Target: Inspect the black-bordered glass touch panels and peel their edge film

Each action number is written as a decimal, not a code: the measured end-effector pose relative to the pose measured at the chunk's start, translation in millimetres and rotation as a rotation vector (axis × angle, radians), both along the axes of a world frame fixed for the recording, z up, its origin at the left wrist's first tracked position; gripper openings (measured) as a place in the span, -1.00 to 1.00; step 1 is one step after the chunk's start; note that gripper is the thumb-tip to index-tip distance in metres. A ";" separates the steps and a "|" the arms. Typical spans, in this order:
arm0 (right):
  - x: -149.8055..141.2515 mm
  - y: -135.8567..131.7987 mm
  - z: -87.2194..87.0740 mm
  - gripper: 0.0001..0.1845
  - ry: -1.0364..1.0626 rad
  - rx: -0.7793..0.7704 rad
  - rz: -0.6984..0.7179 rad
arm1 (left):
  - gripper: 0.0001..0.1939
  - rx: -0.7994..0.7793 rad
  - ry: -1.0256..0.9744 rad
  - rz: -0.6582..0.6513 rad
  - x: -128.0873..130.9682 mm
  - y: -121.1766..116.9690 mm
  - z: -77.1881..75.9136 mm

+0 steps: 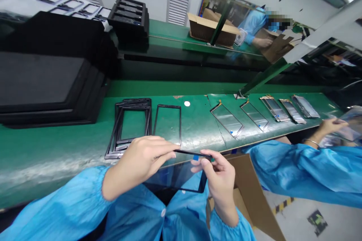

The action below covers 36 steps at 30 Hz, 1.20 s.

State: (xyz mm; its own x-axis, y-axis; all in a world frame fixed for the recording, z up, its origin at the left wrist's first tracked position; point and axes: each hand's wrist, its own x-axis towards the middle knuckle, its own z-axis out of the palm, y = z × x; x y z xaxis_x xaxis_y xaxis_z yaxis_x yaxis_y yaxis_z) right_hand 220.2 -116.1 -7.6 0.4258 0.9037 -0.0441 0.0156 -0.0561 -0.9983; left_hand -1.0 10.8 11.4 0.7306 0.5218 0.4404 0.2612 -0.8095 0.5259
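Note:
Between my two hands, above my lap at the table's near edge, is a black-bordered glass touch panel (181,179) with a blue tab near its top edge. My left hand (144,160) grips its upper left part, fingers stretched along the top edge. At the right end my right hand (219,171) pinches it between thumb and fingers. Just beyond, a single black frame (180,124) lies flat on the green table. To its left is a loose stack of similar frames (120,120). Two clear glass panels (226,119) with blue tabs lie further right.
Stacked black foam trays (42,83) fill the left side. Small piles of panels (275,109) lie at the right, near a co-worker's sleeve (305,165). A cardboard box (249,188) stands below the edge. A green post (263,77) rises from the table.

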 end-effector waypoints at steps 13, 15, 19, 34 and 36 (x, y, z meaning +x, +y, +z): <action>4.0 20.0 2.1 -0.50 0.322 -0.040 0.188 | -0.55 -1.090 -0.183 0.146 10.6 -21.1 -5.8; 6.4 20.1 -0.7 -0.49 0.284 -0.065 0.116 | -0.50 -1.265 -0.290 0.188 9.6 -26.6 -7.3; 4.5 20.1 -1.8 -0.44 0.274 -0.046 0.048 | -0.41 -1.354 -0.381 0.233 11.0 -35.5 -8.4; -11.5 22.9 9.3 -0.69 -0.091 -0.017 0.309 | -0.23 -0.681 0.050 0.040 -1.8 -21.9 -0.5; -6.3 24.6 7.4 -0.74 -0.116 0.025 0.257 | -0.33 -0.740 0.116 -0.033 -3.3 -20.0 3.2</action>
State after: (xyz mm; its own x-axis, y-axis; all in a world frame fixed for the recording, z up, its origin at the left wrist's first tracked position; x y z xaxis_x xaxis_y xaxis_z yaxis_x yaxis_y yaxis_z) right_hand 213.9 -91.5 -0.2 0.1836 0.9829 0.0148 0.1406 -0.0113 -0.9900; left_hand -4.3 -9.2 14.6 0.7712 0.6290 -0.0980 0.3297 -0.2630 0.9067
